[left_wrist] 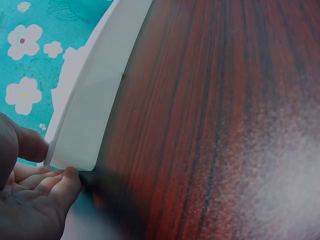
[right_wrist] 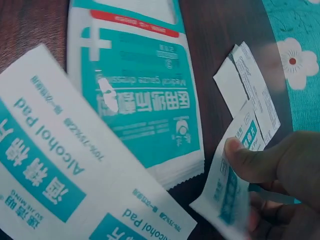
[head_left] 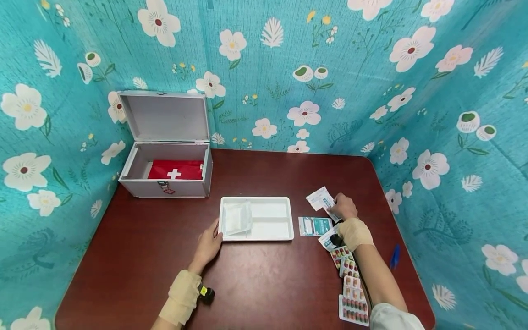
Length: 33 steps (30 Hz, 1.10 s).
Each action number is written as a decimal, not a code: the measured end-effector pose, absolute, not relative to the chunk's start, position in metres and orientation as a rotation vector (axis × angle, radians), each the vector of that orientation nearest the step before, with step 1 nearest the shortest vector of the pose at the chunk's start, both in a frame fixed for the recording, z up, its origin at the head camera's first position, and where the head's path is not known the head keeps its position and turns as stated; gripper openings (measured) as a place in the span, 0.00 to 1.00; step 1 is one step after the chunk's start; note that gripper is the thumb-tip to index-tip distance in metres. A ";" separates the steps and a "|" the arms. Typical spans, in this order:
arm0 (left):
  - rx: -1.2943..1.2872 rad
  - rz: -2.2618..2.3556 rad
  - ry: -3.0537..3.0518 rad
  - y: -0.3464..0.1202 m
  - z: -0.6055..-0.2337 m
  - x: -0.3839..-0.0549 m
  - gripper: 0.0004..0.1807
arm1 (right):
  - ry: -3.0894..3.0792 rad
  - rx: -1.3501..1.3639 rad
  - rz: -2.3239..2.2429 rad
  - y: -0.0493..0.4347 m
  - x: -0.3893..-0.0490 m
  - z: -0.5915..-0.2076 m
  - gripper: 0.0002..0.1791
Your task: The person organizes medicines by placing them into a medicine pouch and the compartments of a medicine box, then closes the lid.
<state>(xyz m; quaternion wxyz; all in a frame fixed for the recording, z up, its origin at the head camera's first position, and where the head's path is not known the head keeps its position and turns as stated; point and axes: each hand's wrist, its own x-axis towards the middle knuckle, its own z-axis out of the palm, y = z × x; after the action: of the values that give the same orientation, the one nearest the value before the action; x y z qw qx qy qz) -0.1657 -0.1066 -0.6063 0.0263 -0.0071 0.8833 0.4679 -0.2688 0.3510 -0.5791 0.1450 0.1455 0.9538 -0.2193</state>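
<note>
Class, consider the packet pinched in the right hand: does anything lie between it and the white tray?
Yes: the gauze packet lies flat between the pinched packet and the white tray. Being low, it could probably be passed over.

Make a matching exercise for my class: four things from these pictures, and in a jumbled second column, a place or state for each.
Column 1
1. left hand
2. gray box
3. right hand
4. red item

Column 2
A. pinches a small packet
B. lies in the gray box
C. grips the white tray
D. stands with its lid raised

Pairs: 1-C, 2-D, 3-A, 4-B
</note>
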 end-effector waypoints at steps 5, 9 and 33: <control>-0.007 1.452 2.720 -0.107 -0.608 -0.167 0.30 | 2.773 0.415 -0.674 0.355 -0.269 -0.577 0.15; 0.003 1.437 2.722 -0.107 -0.606 -0.167 0.30 | 2.805 0.384 -0.768 0.358 -0.265 -0.574 0.13; -0.002 1.428 2.729 -0.107 -0.606 -0.166 0.29 | 2.886 -0.067 -1.260 0.261 -0.261 -0.526 0.11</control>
<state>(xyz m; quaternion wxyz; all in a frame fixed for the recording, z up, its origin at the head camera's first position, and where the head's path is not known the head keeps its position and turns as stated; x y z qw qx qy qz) -0.1663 -0.1067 -0.6058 0.0306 -0.0006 0.8857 0.4633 -0.2607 0.2606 -0.5256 -0.0041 -0.0214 0.9162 -0.4001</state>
